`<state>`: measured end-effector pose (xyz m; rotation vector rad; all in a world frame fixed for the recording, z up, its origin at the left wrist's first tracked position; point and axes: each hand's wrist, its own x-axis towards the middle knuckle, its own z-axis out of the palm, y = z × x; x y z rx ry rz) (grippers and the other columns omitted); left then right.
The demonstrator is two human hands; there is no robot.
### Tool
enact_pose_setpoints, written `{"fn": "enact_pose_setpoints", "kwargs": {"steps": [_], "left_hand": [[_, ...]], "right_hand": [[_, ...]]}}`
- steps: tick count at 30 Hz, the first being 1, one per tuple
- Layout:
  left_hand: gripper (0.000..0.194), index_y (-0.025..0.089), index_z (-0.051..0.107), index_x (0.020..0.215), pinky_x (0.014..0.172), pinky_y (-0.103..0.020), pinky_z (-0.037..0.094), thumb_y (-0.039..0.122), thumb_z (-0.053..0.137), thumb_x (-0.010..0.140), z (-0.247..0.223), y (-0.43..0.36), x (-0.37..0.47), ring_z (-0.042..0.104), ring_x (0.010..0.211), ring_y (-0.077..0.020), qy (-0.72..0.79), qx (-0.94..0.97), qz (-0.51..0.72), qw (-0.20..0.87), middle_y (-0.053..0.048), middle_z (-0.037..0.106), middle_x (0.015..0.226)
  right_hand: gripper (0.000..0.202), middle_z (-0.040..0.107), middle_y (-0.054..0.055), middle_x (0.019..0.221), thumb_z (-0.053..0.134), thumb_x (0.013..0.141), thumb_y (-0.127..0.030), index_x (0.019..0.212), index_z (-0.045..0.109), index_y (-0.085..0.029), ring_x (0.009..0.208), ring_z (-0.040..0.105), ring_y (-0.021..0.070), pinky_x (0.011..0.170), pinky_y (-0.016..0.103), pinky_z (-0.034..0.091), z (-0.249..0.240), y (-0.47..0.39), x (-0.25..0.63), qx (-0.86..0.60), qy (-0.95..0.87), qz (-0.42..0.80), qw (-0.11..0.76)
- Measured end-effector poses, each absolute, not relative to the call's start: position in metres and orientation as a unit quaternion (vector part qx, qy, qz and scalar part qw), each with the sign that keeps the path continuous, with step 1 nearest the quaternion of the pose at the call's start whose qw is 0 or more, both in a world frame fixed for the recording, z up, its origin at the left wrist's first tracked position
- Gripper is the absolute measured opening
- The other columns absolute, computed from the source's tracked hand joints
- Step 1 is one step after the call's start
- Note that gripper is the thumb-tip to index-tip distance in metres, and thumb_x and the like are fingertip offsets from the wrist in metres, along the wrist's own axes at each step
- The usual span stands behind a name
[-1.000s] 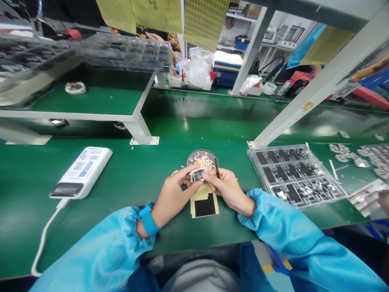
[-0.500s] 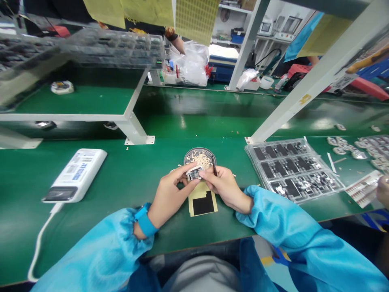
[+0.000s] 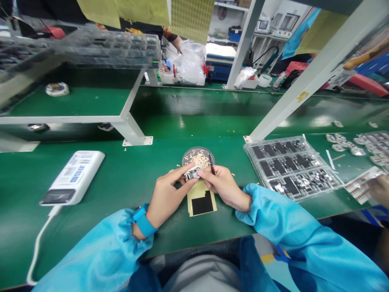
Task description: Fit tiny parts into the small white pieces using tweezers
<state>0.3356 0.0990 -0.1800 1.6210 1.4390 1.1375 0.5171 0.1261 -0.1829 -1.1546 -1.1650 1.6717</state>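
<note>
Here both hands meet over the green bench near its front edge, pinching one small silvery circuit part (image 3: 192, 174) between them: the left hand (image 3: 165, 194) closes thumb and fingers on it from the side, likely to steady it, while the right hand (image 3: 223, 187) presses it and also grips a thin dark tool (image 3: 210, 170). Under them lies a yellow sheet with black patches (image 3: 202, 201); just behind sits a round mesh dish of pale scraps (image 3: 198, 155). Bare green bench opens leftward toward the white corded device (image 3: 73, 177); the clear plastic tray of dark parts (image 3: 291, 167) bounds the right.

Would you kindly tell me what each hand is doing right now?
Left hand: closed on the small component.
Right hand: pinching the same component, with a thin dark tool in its grip.
</note>
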Motion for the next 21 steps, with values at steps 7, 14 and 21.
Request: {"fn": "enact_pose_setpoints", "kwargs": {"steps": [7,14,21], "left_hand": [[0.054,0.017,0.071,0.123,0.093,-0.04,0.061,0.036,0.085,0.074,-0.1812,0.101,0.3365,0.074,0.102,-0.0266,0.493,0.465,0.475,0.562,-0.01,0.077,0.116],[0.048,0.015,0.073,0.118,0.092,-0.04,0.063,0.033,0.085,0.076,-0.1743,0.1003,0.3413,0.077,0.092,-0.025,0.477,0.432,0.471,0.603,-0.011,0.079,0.107],[0.03,0.019,0.077,0.11,0.084,-0.031,0.064,0.027,0.079,0.081,-0.1739,0.1001,0.3424,0.074,0.088,-0.0182,0.454,0.474,0.503,0.562,-0.009,0.071,0.121]], "right_hand": [[0.036,0.064,-0.002,0.078,0.085,0.072,-0.041,0.087,0.06,-0.02,0.071,0.061,0.0126,0.069,0.027,0.053,-0.1829,0.1267,0.5159,-0.447,-0.507,0.582,0.451],[0.035,0.068,-0.001,0.083,0.084,0.072,-0.04,0.092,0.064,-0.021,0.078,0.066,0.0153,0.074,0.031,0.06,-0.1822,0.1267,0.511,-0.408,-0.487,0.633,0.442],[0.032,0.072,0.001,0.09,0.084,0.074,-0.039,0.097,0.072,-0.02,0.084,0.069,0.0172,0.078,0.032,0.059,-0.1871,0.1267,0.5108,-0.385,-0.498,0.643,0.437]]}}
